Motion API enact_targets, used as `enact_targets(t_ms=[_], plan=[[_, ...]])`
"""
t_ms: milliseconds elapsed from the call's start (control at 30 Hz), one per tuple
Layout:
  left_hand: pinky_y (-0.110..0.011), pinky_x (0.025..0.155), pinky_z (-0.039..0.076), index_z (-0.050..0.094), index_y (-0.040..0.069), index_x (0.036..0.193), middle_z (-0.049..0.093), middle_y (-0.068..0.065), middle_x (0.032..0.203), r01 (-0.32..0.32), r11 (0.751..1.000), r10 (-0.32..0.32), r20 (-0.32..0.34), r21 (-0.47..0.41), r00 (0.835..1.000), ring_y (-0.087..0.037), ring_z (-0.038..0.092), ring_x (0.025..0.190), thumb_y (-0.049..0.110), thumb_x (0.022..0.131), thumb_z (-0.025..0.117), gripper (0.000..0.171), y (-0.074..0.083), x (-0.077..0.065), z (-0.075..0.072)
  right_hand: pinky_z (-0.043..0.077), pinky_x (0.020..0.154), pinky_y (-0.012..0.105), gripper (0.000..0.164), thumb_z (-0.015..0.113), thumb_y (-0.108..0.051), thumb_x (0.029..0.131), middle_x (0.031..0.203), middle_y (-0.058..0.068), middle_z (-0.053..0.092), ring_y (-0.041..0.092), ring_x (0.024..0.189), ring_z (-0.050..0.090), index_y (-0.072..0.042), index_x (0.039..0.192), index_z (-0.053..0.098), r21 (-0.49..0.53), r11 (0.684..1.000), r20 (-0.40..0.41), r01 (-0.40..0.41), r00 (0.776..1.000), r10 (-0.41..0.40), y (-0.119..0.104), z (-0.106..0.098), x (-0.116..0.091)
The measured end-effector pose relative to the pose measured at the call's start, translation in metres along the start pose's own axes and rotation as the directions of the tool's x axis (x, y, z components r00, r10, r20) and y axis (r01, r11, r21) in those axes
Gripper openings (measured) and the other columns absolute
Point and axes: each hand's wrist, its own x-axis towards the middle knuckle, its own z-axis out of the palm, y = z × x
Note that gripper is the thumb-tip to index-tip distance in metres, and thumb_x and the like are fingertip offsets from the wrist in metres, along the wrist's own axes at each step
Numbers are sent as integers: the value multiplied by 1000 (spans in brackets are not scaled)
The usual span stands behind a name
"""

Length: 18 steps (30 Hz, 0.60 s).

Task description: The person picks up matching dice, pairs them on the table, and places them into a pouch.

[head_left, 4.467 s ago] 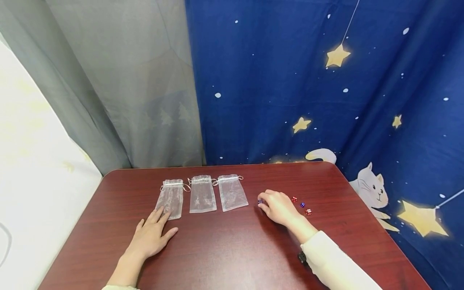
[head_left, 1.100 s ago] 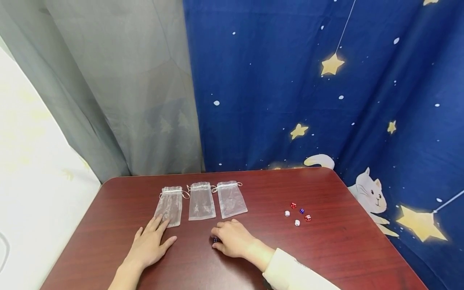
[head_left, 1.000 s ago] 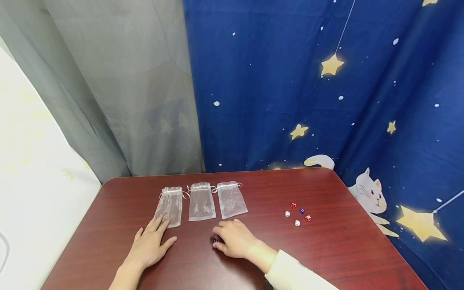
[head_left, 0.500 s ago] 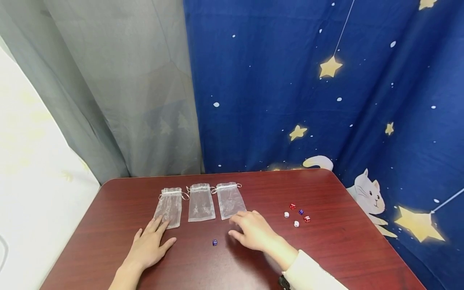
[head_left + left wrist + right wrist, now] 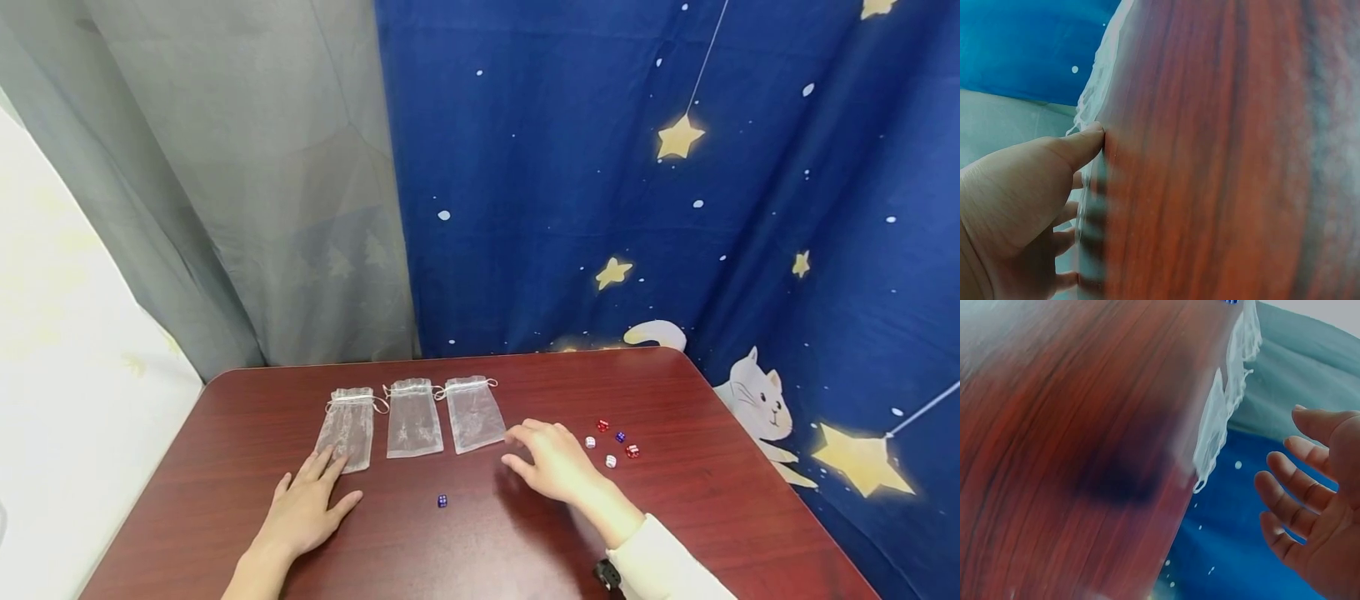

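Note:
My left hand lies flat with spread fingers, their tips on the lower end of the leftmost sheer white drawstring bag. Two similar drawstring bags, a middle one and a right one, lie flat beside it. Over the table, just right of that last bag, hovers my right hand, its fingers loosely bent; the right wrist view shows nothing in it. A blue die sits alone in front of the bags. Right of my right hand is a cluster of dice: white, red and blue among them.
The dark red wooden table has rounded far corners. Behind its far edge hang a grey curtain and a blue star-patterned curtain. A white surface stands along the left side.
My right hand carried the blue die leftward from near the cluster, set it down before the bags and let go. Since then it has moved back right. My left hand has stayed put.

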Motion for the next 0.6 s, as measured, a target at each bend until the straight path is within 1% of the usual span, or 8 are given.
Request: enact_targets(t_ms=[100,333,600], plan=[[-77,104,27,56,2,142,44,-27,151,2,1000,-2,2,-3,1000,-48,36,141,49,95,65,68,0,-1,-1,53,75,42,21,81,-26,86,89,0,68,16,79,65,-13,100,72,4,1000,-17,-14,1000,14,6,-1,-3],[-77,104,27,56,1,142,44,-27,151,3,1000,-3,5,-2,1000,-48,36,141,50,95,65,68,0,0,-1,53,74,42,22,82,-26,86,88,0,68,16,78,65,-13,100,72,-10,998,-23,-56,998,56,18,-2,-8],[-77,104,26,56,2,142,44,-27,151,4,1000,-4,2,-1,1000,-48,36,141,51,95,65,68,-1,1,0,52,73,42,21,82,-25,86,85,1,67,15,77,64,-12,98,72,-15,998,-22,-69,997,69,29,-4,-12]])
